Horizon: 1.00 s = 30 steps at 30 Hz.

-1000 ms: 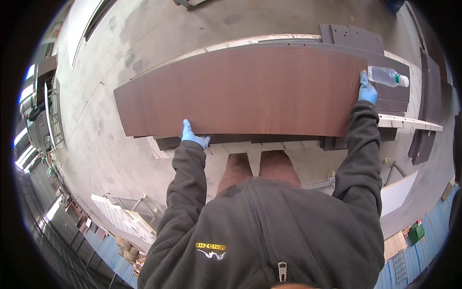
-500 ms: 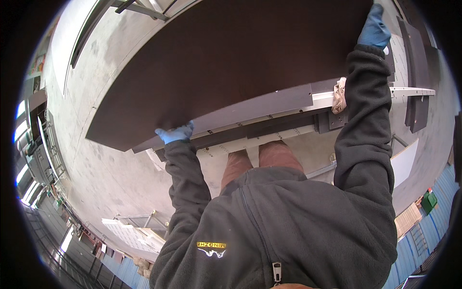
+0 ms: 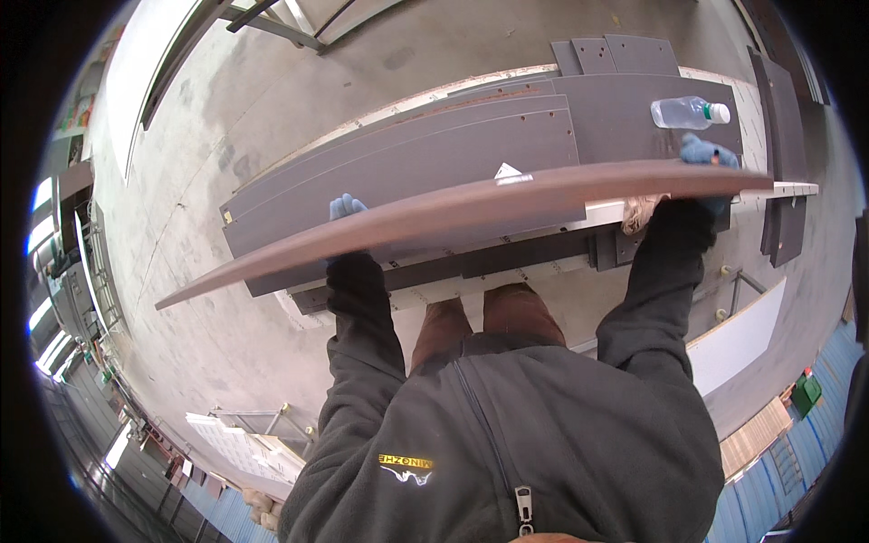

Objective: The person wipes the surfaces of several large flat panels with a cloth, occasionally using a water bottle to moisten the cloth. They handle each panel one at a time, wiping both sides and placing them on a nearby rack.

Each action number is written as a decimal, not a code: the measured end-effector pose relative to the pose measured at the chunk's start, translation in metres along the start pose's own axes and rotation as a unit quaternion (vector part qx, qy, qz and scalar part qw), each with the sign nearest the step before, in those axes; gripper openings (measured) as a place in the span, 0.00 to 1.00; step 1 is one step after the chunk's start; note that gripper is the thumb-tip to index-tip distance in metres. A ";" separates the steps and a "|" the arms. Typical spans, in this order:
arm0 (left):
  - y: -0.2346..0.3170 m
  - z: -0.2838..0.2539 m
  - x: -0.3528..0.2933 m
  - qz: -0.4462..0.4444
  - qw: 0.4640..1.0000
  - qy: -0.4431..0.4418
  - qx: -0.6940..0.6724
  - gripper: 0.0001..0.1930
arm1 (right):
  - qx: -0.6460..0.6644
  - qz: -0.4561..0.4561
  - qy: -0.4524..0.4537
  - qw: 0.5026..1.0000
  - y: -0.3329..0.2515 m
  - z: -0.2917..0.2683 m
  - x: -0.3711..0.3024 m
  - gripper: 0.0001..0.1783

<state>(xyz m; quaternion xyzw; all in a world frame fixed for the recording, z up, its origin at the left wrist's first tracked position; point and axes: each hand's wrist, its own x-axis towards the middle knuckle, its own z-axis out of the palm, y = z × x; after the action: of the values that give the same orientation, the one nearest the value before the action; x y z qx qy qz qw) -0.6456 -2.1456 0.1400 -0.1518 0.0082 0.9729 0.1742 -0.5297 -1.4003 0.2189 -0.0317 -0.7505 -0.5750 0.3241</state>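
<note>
A long dark brown panel (image 3: 471, 201) is held nearly upright in front of me, its thin edge turned toward the view and slightly blurred. My left hand (image 3: 347, 206), in a blue glove, grips it left of the middle; its fingertips show over the far side. My right hand (image 3: 709, 152), gloved alike, is closed around the panel near its right end. Beyond and under it lie several flat dark grey panels (image 3: 398, 149) in a stack. A small white triangular piece (image 3: 511, 174) shows just behind the held panel's edge.
A clear plastic bottle (image 3: 683, 113) with a white cap lies on the stack near my right hand. A crumpled beige cloth (image 3: 639, 214) is beside my right sleeve. More dark panels (image 3: 780, 136) stand at the right, and a metal frame (image 3: 290, 27) is at the far left.
The panel has turned from showing its broad face to nearly edge-on. My right hand has come down and nearer, and the left has moved slightly up. The stack and bottle have come into view.
</note>
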 end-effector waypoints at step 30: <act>-0.056 0.008 -0.011 0.122 0.988 0.084 -0.048 0.27 | -0.752 -0.353 0.556 0.029 0.040 -0.090 -0.050 0.36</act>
<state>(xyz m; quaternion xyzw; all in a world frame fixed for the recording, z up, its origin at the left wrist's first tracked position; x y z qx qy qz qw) -0.6194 -2.0959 0.1529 -0.2390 -0.0055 0.9700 0.0450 -0.4328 -1.4497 0.2376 0.3399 0.5799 -0.7129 0.1997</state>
